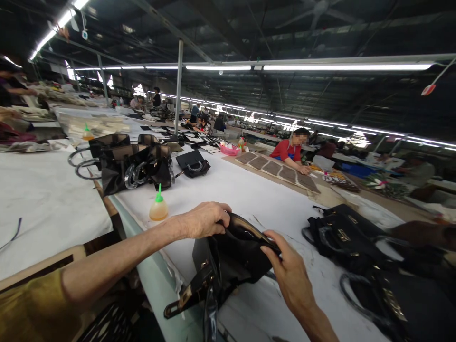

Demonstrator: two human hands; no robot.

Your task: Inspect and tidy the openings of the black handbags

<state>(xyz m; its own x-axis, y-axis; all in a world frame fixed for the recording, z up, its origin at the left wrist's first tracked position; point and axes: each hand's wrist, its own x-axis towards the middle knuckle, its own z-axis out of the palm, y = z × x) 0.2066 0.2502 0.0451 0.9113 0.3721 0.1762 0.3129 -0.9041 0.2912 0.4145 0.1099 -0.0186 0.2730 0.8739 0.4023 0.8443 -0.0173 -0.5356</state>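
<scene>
Head view | black bag (245, 265) on white-covered table (221, 183), below and between both grips | rim (249, 230) long axis slants down rightward, hand to hand | left hand (206, 221) pinches left end, right hand (294, 270) right end; neither nearer

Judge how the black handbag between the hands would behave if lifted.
The black handbag is probably flexible but not limp: its rim bows smoothly between left hand and right hand. That shiny rim may be slippery. The strap, jutting from one side, might swing.
</scene>
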